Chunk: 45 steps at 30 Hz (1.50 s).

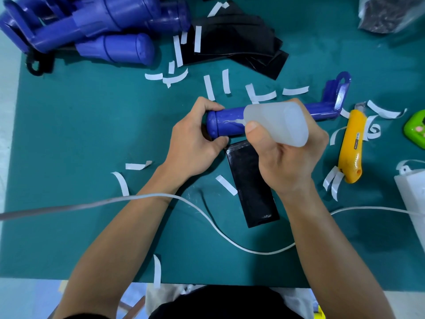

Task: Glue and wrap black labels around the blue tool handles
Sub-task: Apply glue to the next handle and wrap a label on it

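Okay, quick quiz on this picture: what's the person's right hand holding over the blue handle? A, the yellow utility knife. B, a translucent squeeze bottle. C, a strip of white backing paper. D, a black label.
B: the right hand grips a translucent squeeze bottle with its nozzle on the blue handle, while the yellow utility knife lies untouched on the mat.

Open worktop [76,139] at left-centre and along the near edge, crossed only by a white cable [208,217] and stray paper strips [122,183]. Far left: pile of blue tool handles [103,26]. Far centre: stacked black labels [241,42]. Right: yellow utility knife [351,146] and white box [414,199].
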{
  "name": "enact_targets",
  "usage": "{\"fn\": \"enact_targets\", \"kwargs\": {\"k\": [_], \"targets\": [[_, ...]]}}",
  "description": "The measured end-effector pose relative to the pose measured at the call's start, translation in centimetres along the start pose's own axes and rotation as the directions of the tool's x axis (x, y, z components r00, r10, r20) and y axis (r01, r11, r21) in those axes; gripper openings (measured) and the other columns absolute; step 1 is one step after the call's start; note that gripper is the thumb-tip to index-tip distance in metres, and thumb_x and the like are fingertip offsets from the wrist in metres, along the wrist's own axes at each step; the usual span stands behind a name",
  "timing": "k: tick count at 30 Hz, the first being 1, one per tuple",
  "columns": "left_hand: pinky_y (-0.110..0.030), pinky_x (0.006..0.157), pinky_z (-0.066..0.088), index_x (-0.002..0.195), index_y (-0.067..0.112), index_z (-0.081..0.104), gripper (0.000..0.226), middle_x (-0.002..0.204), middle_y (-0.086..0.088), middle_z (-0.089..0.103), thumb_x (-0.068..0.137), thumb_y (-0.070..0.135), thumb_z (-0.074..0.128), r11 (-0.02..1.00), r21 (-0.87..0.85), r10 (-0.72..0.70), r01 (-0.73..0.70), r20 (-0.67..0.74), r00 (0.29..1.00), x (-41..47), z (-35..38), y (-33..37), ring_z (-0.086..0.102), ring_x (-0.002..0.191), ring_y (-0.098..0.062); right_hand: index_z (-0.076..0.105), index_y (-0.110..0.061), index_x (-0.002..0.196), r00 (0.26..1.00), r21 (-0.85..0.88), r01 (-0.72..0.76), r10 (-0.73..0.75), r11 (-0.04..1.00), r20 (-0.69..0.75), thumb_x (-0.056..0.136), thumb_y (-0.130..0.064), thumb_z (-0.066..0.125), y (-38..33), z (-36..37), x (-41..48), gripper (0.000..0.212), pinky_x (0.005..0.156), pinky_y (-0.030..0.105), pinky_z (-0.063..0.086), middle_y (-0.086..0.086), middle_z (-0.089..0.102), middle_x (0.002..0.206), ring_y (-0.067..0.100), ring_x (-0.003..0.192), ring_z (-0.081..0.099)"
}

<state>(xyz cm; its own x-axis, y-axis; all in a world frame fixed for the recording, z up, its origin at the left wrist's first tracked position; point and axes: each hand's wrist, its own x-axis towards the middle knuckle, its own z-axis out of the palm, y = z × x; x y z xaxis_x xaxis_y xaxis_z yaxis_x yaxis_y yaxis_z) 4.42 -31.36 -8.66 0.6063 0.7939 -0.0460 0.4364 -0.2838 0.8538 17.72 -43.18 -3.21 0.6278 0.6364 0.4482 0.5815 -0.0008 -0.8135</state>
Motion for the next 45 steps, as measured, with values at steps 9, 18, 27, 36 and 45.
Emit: {"fn": "enact_targets", "kwargs": {"k": [9,18,27,36,45], "targets": [[-0.039,0.073,0.055,0.113,0.036,0.053,0.054,0.096,0.012,0.069,0.07,0.019,0.08,1.0,0.002,-0.014,0.014,0.023,1.0,-0.1,-0.2,0.3,0.062,0.069,-0.021,0.066,0.008,0.079,1.0,-0.015,0.014,-0.014,1.0,-0.019,0.09,-0.022,0.07,0.1,-0.5,0.2,0.032,0.051,0.039,0.044,0.006,0.054,0.069,0.032,0.057,0.053],[-0.035,0.072,0.055,0.112,0.039,0.052,0.055,0.099,0.013,0.069,0.069,0.021,0.081,1.0,-0.002,-0.021,0.021,0.02,1.0,-0.1,-0.2,0.5,0.062,0.069,-0.02,0.068,0.007,0.08,0.999,-0.08,0.038,-0.041,0.996,-0.029,0.091,-0.021,0.069,0.4,-0.9,0.6,0.03,0.05,0.042,0.046,0.015,0.06,0.066,0.036,0.057,0.056],[-0.029,0.07,0.053,0.112,0.04,0.052,0.055,0.104,0.016,0.067,0.069,0.021,0.081,1.0,-0.006,-0.008,0.008,0.015,1.0,-0.1,-0.2,0.5,0.059,0.065,-0.016,0.064,0.008,0.074,0.998,-0.096,0.039,-0.043,0.995,-0.049,0.09,-0.02,0.069,0.6,-1.4,0.9,0.032,0.05,0.041,0.041,0.017,0.056,0.064,0.035,0.055,0.052],[-0.028,0.07,0.053,0.112,0.039,0.051,0.056,0.106,0.02,0.067,0.068,0.02,0.082,1.0,-0.014,0.003,-0.003,0.006,1.0,-0.1,-0.1,0.4,0.059,0.067,-0.017,0.065,0.007,0.074,0.997,-0.137,0.055,-0.062,0.989,-0.049,0.09,-0.02,0.068,0.5,-1.9,1.1,0.032,0.051,0.038,0.04,0.014,0.055,0.064,0.027,0.058,0.048],[-0.019,0.068,0.049,0.113,0.039,0.053,0.057,0.106,0.022,0.066,0.068,0.02,0.083,1.0,-0.006,0.012,-0.012,0.005,1.0,0.0,-0.1,0.2,0.06,0.068,-0.017,0.063,0.008,0.071,0.997,-0.164,0.043,-0.052,0.986,-0.05,0.089,-0.02,0.067,0.3,-2.2,1.3,0.033,0.049,0.041,0.039,0.017,0.054,0.061,0.034,0.054,0.049]]}}
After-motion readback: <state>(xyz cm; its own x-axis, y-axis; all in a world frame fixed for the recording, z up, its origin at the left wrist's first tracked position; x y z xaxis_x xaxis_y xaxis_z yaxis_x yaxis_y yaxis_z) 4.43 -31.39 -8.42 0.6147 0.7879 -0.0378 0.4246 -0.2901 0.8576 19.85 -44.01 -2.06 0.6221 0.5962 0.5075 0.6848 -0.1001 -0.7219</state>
